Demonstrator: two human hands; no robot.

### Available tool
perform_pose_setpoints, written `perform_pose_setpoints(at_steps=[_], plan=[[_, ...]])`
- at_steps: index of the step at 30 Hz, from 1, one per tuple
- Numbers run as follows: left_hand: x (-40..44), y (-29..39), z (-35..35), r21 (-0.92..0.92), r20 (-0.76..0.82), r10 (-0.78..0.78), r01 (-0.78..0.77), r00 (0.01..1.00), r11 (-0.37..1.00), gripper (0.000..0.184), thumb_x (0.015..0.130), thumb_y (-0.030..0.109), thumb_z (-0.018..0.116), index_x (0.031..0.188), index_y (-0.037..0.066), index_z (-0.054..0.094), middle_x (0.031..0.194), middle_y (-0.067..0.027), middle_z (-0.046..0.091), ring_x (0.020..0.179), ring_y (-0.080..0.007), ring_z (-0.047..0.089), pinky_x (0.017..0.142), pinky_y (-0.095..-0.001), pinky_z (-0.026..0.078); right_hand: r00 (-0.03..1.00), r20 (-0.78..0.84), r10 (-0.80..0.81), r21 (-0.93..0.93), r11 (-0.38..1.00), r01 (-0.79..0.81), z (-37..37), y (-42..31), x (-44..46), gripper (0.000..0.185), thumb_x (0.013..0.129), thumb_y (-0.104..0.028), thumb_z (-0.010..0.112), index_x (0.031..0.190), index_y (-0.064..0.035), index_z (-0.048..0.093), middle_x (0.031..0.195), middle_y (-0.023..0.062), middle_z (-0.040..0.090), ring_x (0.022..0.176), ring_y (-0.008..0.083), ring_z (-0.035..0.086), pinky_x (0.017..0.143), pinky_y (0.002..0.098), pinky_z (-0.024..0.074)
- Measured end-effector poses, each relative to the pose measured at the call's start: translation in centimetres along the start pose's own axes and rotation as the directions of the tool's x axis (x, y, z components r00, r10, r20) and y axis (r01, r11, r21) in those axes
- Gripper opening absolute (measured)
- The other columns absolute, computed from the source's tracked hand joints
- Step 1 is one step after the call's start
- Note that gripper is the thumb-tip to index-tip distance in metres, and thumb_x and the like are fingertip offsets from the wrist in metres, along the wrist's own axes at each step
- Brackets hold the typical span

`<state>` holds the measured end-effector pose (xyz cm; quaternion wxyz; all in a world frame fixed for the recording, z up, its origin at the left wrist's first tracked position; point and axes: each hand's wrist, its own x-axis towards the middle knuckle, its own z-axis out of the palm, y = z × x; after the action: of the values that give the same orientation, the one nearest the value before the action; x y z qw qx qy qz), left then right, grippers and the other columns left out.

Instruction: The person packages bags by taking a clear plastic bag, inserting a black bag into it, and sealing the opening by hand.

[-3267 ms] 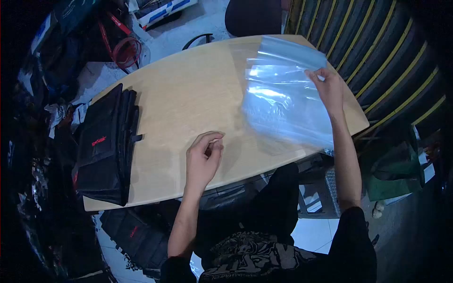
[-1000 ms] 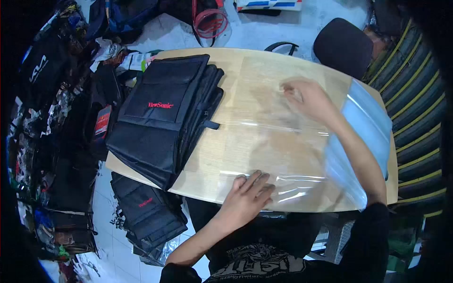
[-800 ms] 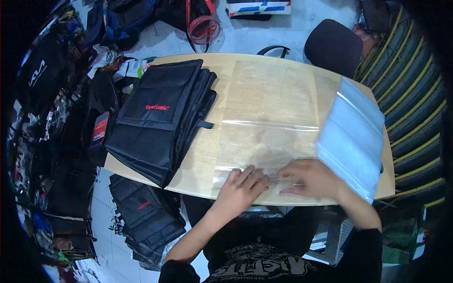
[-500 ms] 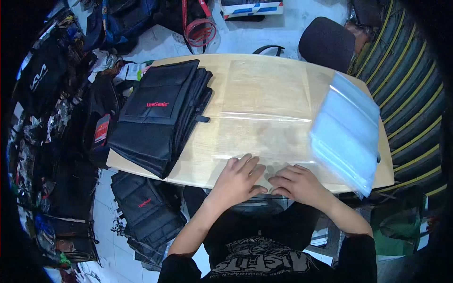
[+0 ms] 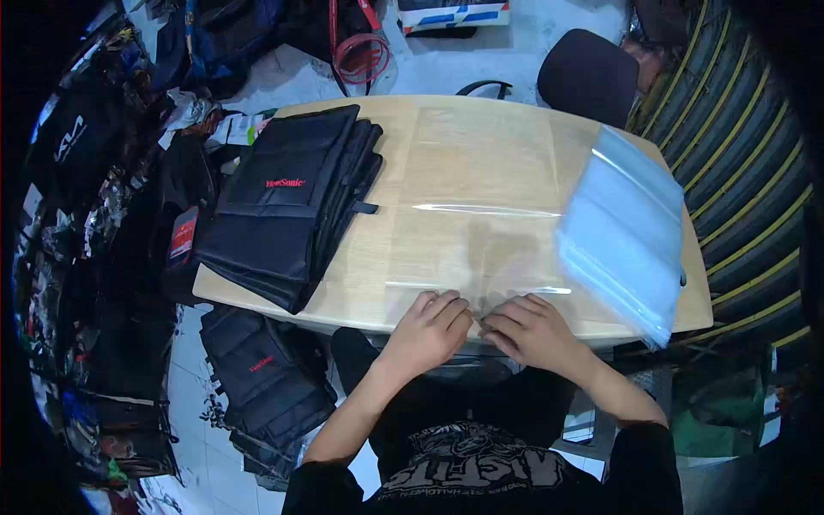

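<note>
A large clear plastic bag lies flat on the wooden table, its near edge at the table's front rim. Both my hands are at that near edge, side by side with a small gap between them. My left hand has its fingers curled down and pressed on the plastic. My right hand is bent with thumb and fingers pinched together at the same edge. The fold of film between the fingertips is too thin to make out clearly. Right of my hands lies a stack of bluish clear plastic bags.
A stack of black ViewSonic bags covers the table's left side. More black bags are piled on the floor at left. A dark chair stands behind the table, and black-and-yellow rolls stand at right.
My left hand's fingers have curled in more, and its thumb has moved closer to the others. My right hand has closed slightly at the bag's edge. The view has shifted slightly.
</note>
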<state>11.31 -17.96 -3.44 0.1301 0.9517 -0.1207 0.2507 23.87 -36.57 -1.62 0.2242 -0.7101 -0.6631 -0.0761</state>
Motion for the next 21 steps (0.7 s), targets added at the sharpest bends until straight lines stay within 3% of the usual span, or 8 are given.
perform_pose_setpoints(at_steps=[3,7,11,12,15,16,19,21], plan=[[0.1,0.0,0.4,-0.075,-0.022,-0.014,0.012,1.000,0.997,0.021,0.076,0.011,0.071,0.093,0.003,0.062,0.101,-0.0082,0.063,0.103,-0.0234,0.060,0.090,-0.0390,0.044,1.000,-0.004,-0.008,-0.051,0.999,0.008,-0.4,0.1,0.2,0.016,0.077,-0.015,0.071,0.090,-0.0073,0.066,0.089,0.0032,0.061,0.083,0.0213,0.059,0.076,0.0334,0.0474],[0.5,-0.6,0.4,-0.025,-0.073,0.023,-0.025,0.997,0.999,0.020,0.077,0.014,0.072,0.092,0.004,0.062,0.098,-0.0062,0.063,0.099,-0.0216,0.060,0.088,-0.0365,0.045,0.994,-0.110,-0.006,-0.102,0.995,-0.005,-0.6,0.6,0.7,0.019,0.073,-0.013,0.072,0.089,-0.0062,0.064,0.086,0.0040,0.061,0.082,0.0214,0.059,0.076,0.0333,0.0464],[1.1,-1.0,0.1,-0.007,-0.097,0.011,-0.011,0.995,1.000,0.018,0.076,0.012,0.073,0.090,0.005,0.063,0.093,-0.0058,0.064,0.089,-0.0213,0.062,0.081,-0.0348,0.047,0.991,-0.126,-0.052,-0.121,0.992,0.036,-1.3,1.3,1.8,0.024,0.070,-0.013,0.072,0.091,-0.0064,0.063,0.090,0.0040,0.061,0.087,0.0228,0.059,0.079,0.0359,0.0452],[1.7,-0.8,-0.6,-0.082,-0.147,-0.040,0.029,0.988,0.996,0.015,0.077,0.010,0.073,0.087,0.003,0.064,0.085,-0.0069,0.064,0.080,-0.0233,0.063,0.074,-0.0349,0.049,0.986,-0.160,-0.041,-0.133,0.991,0.020,-1.2,1.2,2.0,0.024,0.071,-0.014,0.071,0.094,-0.0083,0.063,0.092,0.0030,0.060,0.089,0.0212,0.059,0.079,0.0373,0.0425],[2.5,-1.1,-1.4,-0.336,-0.053,-0.236,0.206,0.970,0.919,0.013,0.077,0.009,0.074,0.083,0.002,0.065,0.076,-0.0092,0.063,0.069,-0.0246,0.062,0.063,-0.0340,0.049,0.964,-0.241,-0.114,-0.229,0.972,0.058,-2.0,-0.1,2.2,0.026,0.073,-0.015,0.070,0.098,-0.0107,0.065,0.095,0.0016,0.060,0.092,0.0177,0.059,0.078,0.0368,0.0387],[2.8,-1.3,-1.2,-0.463,-0.010,-0.327,0.286,0.945,0.839,0.014,0.077,0.009,0.075,0.079,0.000,0.065,0.067,-0.0084,0.061,0.059,-0.0187,0.059,0.055,-0.0300,0.046,0.953,-0.258,-0.161,-0.220,0.970,0.104,-1.2,0.2,1.6,0.027,0.074,-0.019,0.068,0.100,-0.0146,0.066,0.099,-0.0009,0.060,0.094,0.0139,0.058,0.076,0.0383,0.0327],[4.0,-1.9,-2.8,-0.585,0.257,-0.420,0.486,0.871,0.649,0.013,0.080,0.013,0.073,0.082,0.001,0.068,0.070,-0.0119,0.064,0.059,-0.0199,0.059,0.058,-0.0316,0.047,0.950,-0.285,-0.129,-0.351,0.936,0.022,-1.1,-0.7,1.7,0.026,0.075,-0.020,0.067,0.101,-0.0164,0.066,0.100,-0.0030,0.060,0.094,0.0128,0.058,0.075,0.0403,0.0283],[4.3,-2.4,-2.6,-0.637,0.293,-0.416,0.500,0.861,0.587,0.014,0.082,0.013,0.072,0.082,0.000,0.068,0.066,-0.0091,0.062,0.058,-0.0122,0.054,0.057,-0.0280,0.044,0.944,-0.297,-0.142,-0.372,0.928,0.022,-0.6,0.2,1.3,0.024,0.074,-0.019,0.066,0.098,-0.0175,0.067,0.097,-0.0053,0.061,0.092,0.0122,0.058,0.074,0.0420,0.0251]])
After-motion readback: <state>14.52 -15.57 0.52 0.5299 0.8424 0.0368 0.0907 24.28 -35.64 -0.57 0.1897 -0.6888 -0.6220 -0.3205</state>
